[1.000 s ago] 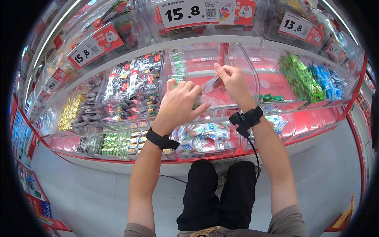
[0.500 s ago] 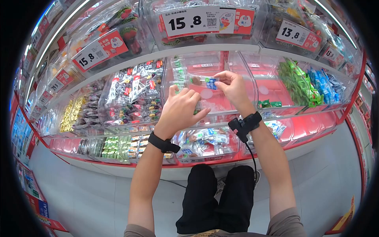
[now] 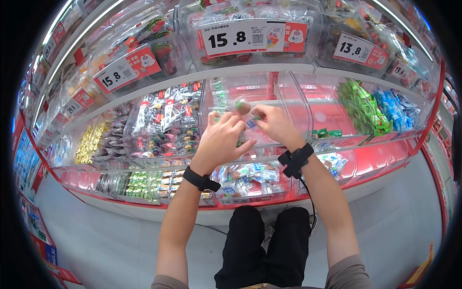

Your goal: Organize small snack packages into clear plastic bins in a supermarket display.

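Observation:
My right hand (image 3: 276, 126) pinches a small clear snack packet (image 3: 243, 107) by its blue-and-green printed end. A brown piece shows at the packet's upper end, blurred by motion. Left of it, my left hand (image 3: 222, 140) hovers at the front of the clear bin (image 3: 293, 115), its thumb stretched out and its fingers loosely bent and apart. Beyond its fingertips, a row of green-and-white packets (image 3: 219, 94) lines the bin's left side. Part of that row is hidden behind the left hand.
To the left is a bin of dark-wrapped snacks (image 3: 166, 115). Green packets (image 3: 363, 108) and blue packets (image 3: 394, 108) stand at the right. A lower bin holds loose packets (image 3: 250, 178). A white shelf edge (image 3: 250, 69) with priced tubs runs above.
My right hand has moved down and left, closer to my left hand. The packet has swung from nearly level to a steep tilt. My left hand has barely shifted.

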A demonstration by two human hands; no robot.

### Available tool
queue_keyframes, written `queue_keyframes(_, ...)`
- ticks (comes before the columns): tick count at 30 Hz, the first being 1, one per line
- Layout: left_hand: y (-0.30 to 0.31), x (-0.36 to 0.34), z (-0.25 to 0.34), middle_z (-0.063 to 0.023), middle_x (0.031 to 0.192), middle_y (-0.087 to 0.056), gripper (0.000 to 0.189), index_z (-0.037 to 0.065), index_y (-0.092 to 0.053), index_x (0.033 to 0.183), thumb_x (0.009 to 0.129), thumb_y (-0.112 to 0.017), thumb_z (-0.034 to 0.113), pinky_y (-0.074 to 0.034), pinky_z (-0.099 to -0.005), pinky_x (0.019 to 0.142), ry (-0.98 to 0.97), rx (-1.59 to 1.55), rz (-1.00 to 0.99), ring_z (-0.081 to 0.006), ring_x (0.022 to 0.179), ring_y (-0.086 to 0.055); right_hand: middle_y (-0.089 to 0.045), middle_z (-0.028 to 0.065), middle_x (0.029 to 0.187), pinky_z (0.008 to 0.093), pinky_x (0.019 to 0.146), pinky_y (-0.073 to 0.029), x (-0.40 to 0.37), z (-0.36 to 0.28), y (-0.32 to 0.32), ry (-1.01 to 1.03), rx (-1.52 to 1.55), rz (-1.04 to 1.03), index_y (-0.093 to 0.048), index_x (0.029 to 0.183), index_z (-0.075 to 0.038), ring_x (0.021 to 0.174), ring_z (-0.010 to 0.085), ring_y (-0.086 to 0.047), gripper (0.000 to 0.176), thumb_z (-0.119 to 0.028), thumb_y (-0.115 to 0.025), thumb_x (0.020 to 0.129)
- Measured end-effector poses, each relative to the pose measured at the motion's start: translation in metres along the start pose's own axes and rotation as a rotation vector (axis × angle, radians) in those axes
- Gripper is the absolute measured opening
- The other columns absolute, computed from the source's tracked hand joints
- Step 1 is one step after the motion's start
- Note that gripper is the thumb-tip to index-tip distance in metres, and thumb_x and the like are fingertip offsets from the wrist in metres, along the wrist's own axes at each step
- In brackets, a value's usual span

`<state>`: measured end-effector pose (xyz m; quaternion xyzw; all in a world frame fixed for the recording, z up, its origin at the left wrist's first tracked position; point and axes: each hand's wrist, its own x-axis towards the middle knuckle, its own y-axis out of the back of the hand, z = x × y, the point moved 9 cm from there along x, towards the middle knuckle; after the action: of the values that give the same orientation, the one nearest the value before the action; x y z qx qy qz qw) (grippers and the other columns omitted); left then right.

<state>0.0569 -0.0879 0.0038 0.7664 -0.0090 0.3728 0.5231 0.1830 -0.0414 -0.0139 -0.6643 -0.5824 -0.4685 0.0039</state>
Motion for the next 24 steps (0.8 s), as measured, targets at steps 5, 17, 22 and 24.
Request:
queue_keyframes(5, 0.007, 0.0, 0.003, -0.0082, 0.097, -0.059, 0.042, 0.003, -0.062, 0.089, 0.081, -0.062, 0.044, -0.031, -0.0447, 0.094, -0.03, -0.011, 0.102, -0.0223, 0.099, -0.053, -0.064, 0.0183, 0.075, 0.0419, 0.067, -0.048, -0.003, 0.003, -0.005, -0.123, -0.04, -0.112, -0.068, 0.086, -0.003, 0.072, 0.0332, -0.063, 0.015, -0.013, -0.069, 0.075)
queue_keyframes(17, 0.002, 0.0, -0.002, -0.0071, 0.09, -0.058, 0.04, 0.005, -0.06, 0.091, 0.08, -0.064, 0.043, -0.03, -0.0436, 0.092, 0.051, -0.059, 0.006, -0.0233, 0.09, -0.055, -0.065, 0.0136, 0.067, 0.0352, 0.058, -0.049, -0.002, 0.01, -0.018, -0.089, -0.048, -0.184, -0.064, 0.091, 0.001, 0.059, 0.0212, -0.065, 0.019, -0.014, -0.066, 0.081)
queue_keyframes(22, 0.015, 0.0, 0.003, -0.0083, 0.107, -0.057, 0.038, 0.006, -0.059, 0.092, 0.078, -0.066, 0.042, -0.028, -0.0435, 0.095, 0.018, -0.024, 0.114, -0.0249, 0.104, -0.052, -0.065, 0.0188, 0.079, 0.04, 0.07, -0.049, -0.004, 0.013, -0.027, -0.157, 0.058, -0.258, -0.064, 0.096, 0.001, 0.077, 0.0335, -0.064, 0.022, -0.016, -0.06, 0.084)
queue_keyframes(24, 0.023, -0.002, 0.007, -0.0087, 0.113, -0.055, 0.04, 0.006, -0.058, 0.096, 0.078, -0.066, 0.042, -0.027, -0.044, 0.096, -0.018, 0.009, 0.189, -0.0255, 0.11, -0.049, -0.065, 0.0191, 0.083, 0.0399, 0.071, -0.049, -0.005, 0.009, -0.033, -0.092, 0.077, -0.311, -0.063, 0.098, 0.001, 0.08, 0.0341, -0.064, 0.022, -0.016, -0.058, 0.086)
